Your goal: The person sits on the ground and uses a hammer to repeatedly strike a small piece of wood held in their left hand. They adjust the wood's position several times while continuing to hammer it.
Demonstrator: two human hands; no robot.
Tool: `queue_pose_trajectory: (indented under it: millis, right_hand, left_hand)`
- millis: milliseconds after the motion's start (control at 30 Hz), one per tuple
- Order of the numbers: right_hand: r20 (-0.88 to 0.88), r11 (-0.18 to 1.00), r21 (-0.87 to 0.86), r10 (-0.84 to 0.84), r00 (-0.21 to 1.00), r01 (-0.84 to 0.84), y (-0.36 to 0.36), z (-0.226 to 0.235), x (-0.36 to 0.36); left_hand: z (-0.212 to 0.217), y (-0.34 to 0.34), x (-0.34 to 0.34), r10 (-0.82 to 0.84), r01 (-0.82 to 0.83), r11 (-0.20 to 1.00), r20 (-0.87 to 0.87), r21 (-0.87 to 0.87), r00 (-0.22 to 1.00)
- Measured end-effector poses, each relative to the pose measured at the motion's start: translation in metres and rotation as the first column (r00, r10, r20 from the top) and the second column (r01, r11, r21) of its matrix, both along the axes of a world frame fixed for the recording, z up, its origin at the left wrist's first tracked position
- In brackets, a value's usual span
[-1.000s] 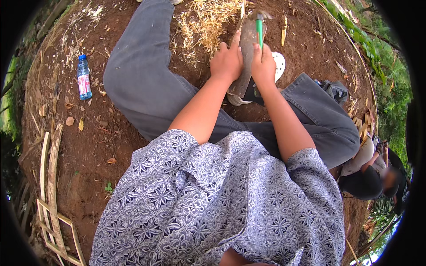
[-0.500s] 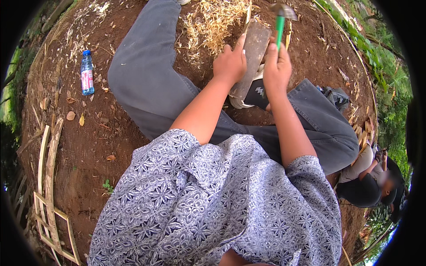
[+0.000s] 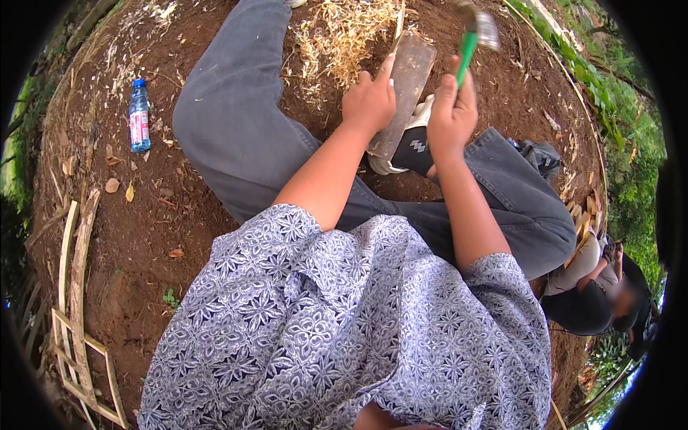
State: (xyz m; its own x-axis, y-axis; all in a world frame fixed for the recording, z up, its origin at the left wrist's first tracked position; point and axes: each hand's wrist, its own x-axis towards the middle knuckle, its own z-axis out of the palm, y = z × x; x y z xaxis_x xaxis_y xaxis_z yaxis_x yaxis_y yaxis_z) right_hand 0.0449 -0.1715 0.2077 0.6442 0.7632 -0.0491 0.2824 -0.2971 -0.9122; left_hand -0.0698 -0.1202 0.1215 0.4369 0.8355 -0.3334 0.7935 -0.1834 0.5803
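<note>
My left hand (image 3: 368,104) is closed at the left side of a worn wooden block (image 3: 410,82), its index finger pointing away from me. A thin pale wooden strip (image 3: 400,27) runs out past its fingertip; the rest of the strip is hidden by the hand. Raised to the right of the block, my right hand (image 3: 451,115) grips the green handle of a tool with a metal head (image 3: 467,51). Motion blurs that head, so its exact kind is unclear. The block's near end lies beside my shoe (image 3: 389,167) and dark sock (image 3: 413,150).
Pale wood shavings (image 3: 344,39) cover the brown soil beyond my hands. A blue-capped plastic bottle (image 3: 139,117) stands at the left. Long wooden strips (image 3: 80,279) and a bent wooden frame (image 3: 109,380) lie at lower left. Another person (image 3: 584,301) sits at the right, near cut wood pieces (image 3: 588,215).
My right hand and the green-handled tool have swung up and to the right, away from the wooden block. My left hand has stayed nearly in place.
</note>
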Motion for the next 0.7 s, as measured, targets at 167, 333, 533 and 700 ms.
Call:
queue_pose_trajectory:
  millis: [167,333,533,700]
  right_hand:
    - [-0.129,0.991,-0.136,-0.018,0.991,0.0,0.002,-0.006,0.006]
    - [0.002,1.0,0.003,-0.005,1.0,0.005,-0.007,-0.011,-0.001]
    - [-0.054,0.998,-0.068,0.014,0.998,-0.017,-0.005,-0.005,-0.01]
    - [0.046,0.991,-0.135,-0.012,0.999,0.018,-0.009,-0.041,-0.006]
  left_hand:
    - [0.011,0.006,0.001,0.001,-0.003,0.997,-0.023,-0.081,1.0]
    - [0.005,0.0,0.001,0.009,-0.009,0.999,0.002,-0.032,1.0]
    - [0.007,0.002,-0.001,-0.006,0.006,0.999,0.005,-0.048,1.0]
    - [0.01,-0.001,0.005,-0.002,0.002,0.998,-0.005,-0.056,1.0]
